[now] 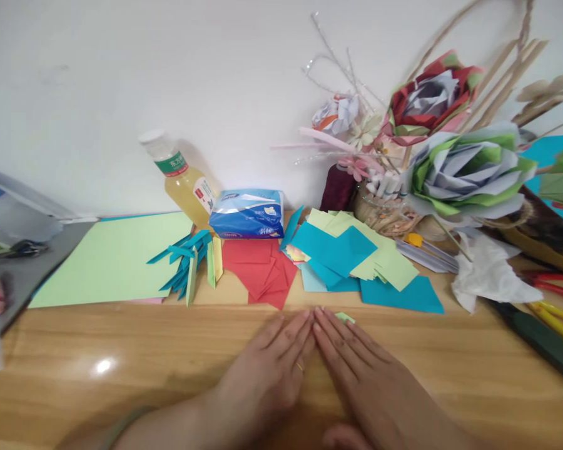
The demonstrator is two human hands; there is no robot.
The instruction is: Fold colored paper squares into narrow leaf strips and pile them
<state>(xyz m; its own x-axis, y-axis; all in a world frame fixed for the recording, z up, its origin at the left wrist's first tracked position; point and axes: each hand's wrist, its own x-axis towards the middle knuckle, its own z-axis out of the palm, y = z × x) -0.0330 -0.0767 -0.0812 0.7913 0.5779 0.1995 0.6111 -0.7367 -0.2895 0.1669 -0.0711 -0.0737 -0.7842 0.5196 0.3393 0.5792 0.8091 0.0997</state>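
My left hand (267, 369) and my right hand (361, 369) lie flat on the wooden table (122, 375), fingers stretched out and fingertips meeting in a point. They press down on a small piece of light green paper (344, 317), of which only a corner shows past my right fingertips. The rest of it is hidden under the hands. Just beyond the fingertips lie red paper squares (260, 269) and a heap of teal and light green squares (351, 259).
A large green sheet (112, 259) lies at left with folded teal and green strips (192, 262) beside it. Against the wall stand a drink bottle (181, 178), a tissue pack (248, 214) and a basket of paper flowers (450, 144). Crumpled tissue (488, 272) and tools lie at right.
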